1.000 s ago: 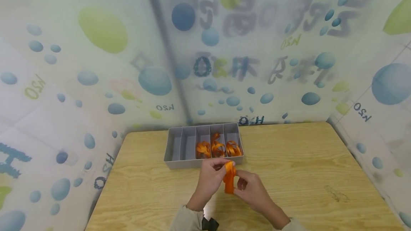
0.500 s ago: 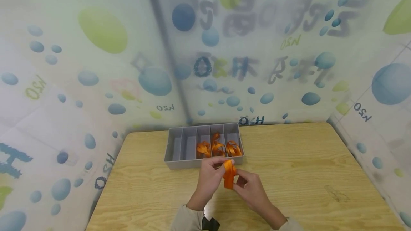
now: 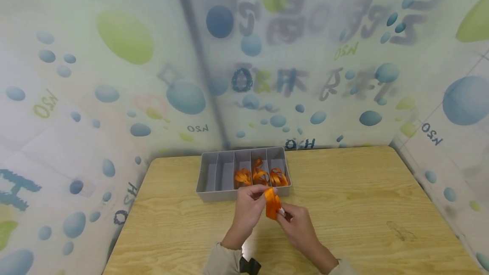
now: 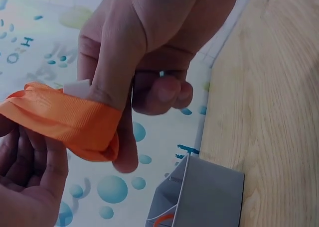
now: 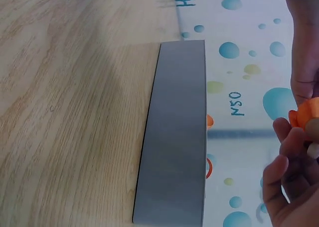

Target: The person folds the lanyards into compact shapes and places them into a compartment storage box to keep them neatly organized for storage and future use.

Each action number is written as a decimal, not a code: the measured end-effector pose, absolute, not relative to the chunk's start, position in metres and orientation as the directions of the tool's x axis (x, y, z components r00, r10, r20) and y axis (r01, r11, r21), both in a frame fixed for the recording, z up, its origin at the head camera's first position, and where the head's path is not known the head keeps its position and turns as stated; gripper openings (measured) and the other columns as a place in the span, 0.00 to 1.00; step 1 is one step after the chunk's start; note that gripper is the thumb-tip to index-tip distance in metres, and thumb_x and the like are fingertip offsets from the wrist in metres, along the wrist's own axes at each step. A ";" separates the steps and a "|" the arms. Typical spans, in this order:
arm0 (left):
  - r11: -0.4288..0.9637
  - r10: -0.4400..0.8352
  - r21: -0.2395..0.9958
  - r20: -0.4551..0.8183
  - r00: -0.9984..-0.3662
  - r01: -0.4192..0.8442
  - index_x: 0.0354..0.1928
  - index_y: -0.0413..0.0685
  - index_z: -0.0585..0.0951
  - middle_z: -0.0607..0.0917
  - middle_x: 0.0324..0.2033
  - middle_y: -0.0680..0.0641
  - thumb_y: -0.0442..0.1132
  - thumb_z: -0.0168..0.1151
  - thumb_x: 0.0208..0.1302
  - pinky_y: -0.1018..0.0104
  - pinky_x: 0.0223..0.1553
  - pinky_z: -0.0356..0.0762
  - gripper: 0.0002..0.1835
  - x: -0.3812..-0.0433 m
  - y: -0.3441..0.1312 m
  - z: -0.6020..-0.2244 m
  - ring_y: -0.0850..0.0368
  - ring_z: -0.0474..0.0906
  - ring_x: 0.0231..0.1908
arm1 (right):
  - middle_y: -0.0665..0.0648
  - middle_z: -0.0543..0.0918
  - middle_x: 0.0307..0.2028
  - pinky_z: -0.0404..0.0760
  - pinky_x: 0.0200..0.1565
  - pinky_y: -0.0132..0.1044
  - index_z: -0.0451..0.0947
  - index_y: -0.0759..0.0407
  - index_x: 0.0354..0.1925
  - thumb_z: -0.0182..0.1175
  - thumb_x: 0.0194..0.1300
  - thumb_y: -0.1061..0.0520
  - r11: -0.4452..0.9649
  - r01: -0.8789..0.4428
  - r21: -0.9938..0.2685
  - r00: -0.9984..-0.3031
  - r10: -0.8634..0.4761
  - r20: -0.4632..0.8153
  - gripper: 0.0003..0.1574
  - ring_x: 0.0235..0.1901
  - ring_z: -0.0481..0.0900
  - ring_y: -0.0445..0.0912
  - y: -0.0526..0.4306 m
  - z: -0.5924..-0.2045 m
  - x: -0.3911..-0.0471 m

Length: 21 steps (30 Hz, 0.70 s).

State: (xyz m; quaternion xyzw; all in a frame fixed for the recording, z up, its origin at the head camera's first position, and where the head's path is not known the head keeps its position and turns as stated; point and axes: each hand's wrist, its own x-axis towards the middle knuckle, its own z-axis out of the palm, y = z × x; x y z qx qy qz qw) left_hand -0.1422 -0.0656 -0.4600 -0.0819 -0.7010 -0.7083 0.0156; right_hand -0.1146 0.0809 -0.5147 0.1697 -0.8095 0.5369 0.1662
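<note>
An orange ribbon, wound into a flat loop, is held in the air between both hands, in front of the grey box. My left hand pinches its upper end between thumb and fingers. At its lower right side my right hand grips the loop with the fingertips. In the left wrist view the ribbon shows ribbed layers, with a small white piece beside the left thumb. The right wrist view shows only part of the ribbon at its edge.
Behind the hands stands the grey divided box on the wooden table. Its three right compartments hold orange ribbon coils; the two left ones show bare floors. A patterned curtain hangs along the table's back edge.
The hanging end of the ribbon has become shorter as it is wound into the loop. My right hand has shifted slightly, and a white bit now shows at its fingertips.
</note>
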 end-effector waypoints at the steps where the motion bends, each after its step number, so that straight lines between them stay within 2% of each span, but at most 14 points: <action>1: -0.009 0.092 0.989 0.145 -0.985 0.145 0.34 0.32 0.88 0.88 0.31 0.35 0.33 0.70 0.61 0.70 0.35 0.81 0.07 -0.143 -0.066 -0.460 0.62 0.83 0.30 | 0.38 0.72 0.18 0.70 0.19 0.28 0.85 0.59 0.30 0.65 0.55 0.75 0.366 -0.447 -0.816 -0.890 -0.095 0.445 0.13 0.19 0.66 0.30 0.081 -0.514 -0.114; 7: -0.005 0.105 0.986 0.164 -0.981 0.164 0.36 0.30 0.87 0.88 0.32 0.35 0.32 0.69 0.62 0.70 0.35 0.82 0.08 -0.146 -0.070 -0.460 0.62 0.85 0.31 | 0.39 0.74 0.19 0.71 0.19 0.29 0.86 0.60 0.37 0.64 0.56 0.76 0.356 -0.416 -0.837 -0.906 -0.078 0.417 0.15 0.19 0.68 0.32 0.082 -0.510 -0.108; 12: 0.005 0.116 0.986 0.167 -0.979 0.168 0.36 0.31 0.88 0.88 0.32 0.35 0.31 0.68 0.62 0.70 0.33 0.82 0.06 -0.150 -0.075 -0.460 0.62 0.85 0.30 | 0.43 0.78 0.24 0.73 0.20 0.30 0.85 0.61 0.43 0.64 0.59 0.74 0.291 -0.416 -0.862 -0.909 -0.111 0.401 0.15 0.21 0.70 0.32 0.085 -0.504 -0.102; 17: 0.062 0.168 0.984 0.152 -0.974 0.164 0.37 0.31 0.87 0.88 0.32 0.38 0.30 0.68 0.62 0.72 0.31 0.79 0.06 -0.153 -0.081 -0.458 0.64 0.82 0.27 | 0.53 0.78 0.19 0.74 0.18 0.30 0.83 0.60 0.40 0.59 0.68 0.70 0.153 -0.374 -0.915 -0.907 -0.264 0.327 0.09 0.19 0.72 0.35 0.094 -0.498 -0.097; 21: 0.102 0.213 0.983 0.126 -0.969 0.150 0.37 0.31 0.88 0.88 0.31 0.40 0.30 0.69 0.61 0.71 0.33 0.77 0.06 -0.154 -0.084 -0.457 0.64 0.81 0.29 | 0.60 0.82 0.23 0.74 0.20 0.31 0.83 0.60 0.40 0.55 0.73 0.64 0.031 -0.283 -0.959 -0.874 -0.419 0.245 0.09 0.20 0.72 0.35 0.101 -0.495 -0.096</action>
